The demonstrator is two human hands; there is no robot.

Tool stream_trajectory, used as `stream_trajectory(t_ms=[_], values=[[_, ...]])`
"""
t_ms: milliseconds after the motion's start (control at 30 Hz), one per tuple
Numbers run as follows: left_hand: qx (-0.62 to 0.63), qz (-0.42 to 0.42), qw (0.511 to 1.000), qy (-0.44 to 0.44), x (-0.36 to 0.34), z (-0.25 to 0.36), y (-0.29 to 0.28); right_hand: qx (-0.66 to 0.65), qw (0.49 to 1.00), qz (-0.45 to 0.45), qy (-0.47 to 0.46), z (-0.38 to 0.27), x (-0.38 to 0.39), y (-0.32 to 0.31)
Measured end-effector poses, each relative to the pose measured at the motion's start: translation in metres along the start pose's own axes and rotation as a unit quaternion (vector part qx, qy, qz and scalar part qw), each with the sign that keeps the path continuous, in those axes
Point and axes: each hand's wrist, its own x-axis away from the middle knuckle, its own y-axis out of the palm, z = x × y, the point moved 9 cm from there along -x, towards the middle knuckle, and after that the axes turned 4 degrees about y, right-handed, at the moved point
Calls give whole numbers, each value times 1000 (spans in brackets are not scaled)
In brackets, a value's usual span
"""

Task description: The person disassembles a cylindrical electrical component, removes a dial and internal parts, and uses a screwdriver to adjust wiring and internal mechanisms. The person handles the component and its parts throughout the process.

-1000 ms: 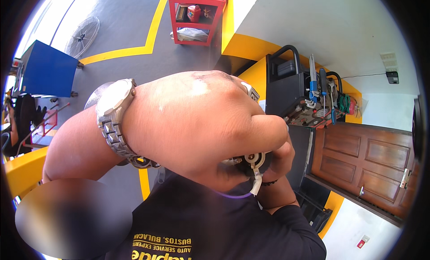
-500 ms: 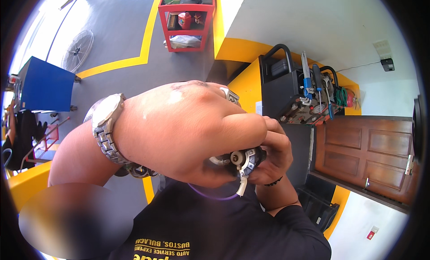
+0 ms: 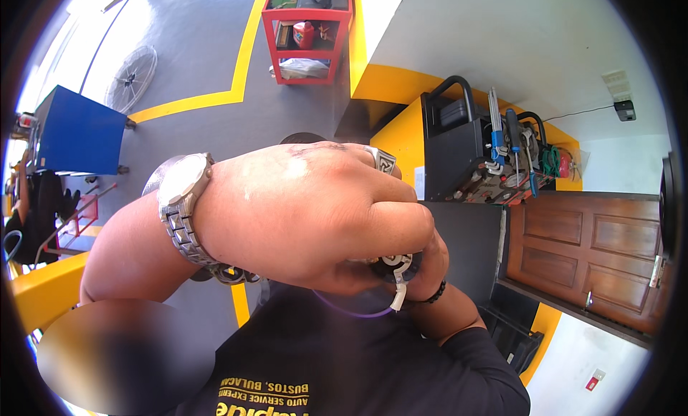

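Note:
My left hand [image 3: 315,215], with a metal watch [image 3: 188,201] on its wrist and a ring [image 3: 385,161] on a finger, spans the middle with its fingers bent. Under its finger side is a small round black part [image 3: 408,267] bearing a cream plastic piece [image 3: 398,295] that hangs down like a short lever. My right hand [image 3: 434,269], a beaded bracelet at the wrist, closes around the part from the right side. Its fingers are mostly hidden behind my left hand. A thin purple cable [image 3: 347,312] curves below the hands, in front of my dark shirt.
At right stands a black tool cart [image 3: 455,154] with hex keys [image 3: 496,140] and screwdrivers, near a wooden door [image 3: 552,222]. A red shelf cart [image 3: 307,16] is at the top. Left are a blue cabinet [image 3: 82,133], a spoked wheel [image 3: 132,79] and a person in dark clothing [image 3: 46,208].
Both hands have shifted slightly right with the part. My right hand's fingers have slipped further behind my left hand, and less of the cream piece shows. The background has shifted slightly right.

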Motion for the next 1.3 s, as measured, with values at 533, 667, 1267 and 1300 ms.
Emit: stream_trajectory(t_ms=[533,667,1267,1300], values=[[50,-34,993,-98,6,-13,-1,-150,984,34,-95,3,8,-10],[75,2,995,-58,1,-19,-5,45,965,96,-240,-28,16,-26],[218,-100,944,-227,25,-56,9,233,924,108,-282,-65,12,-13],[212,-99,945,-227,24,-55,9,235,924,111,-282,-64,13,-13]])
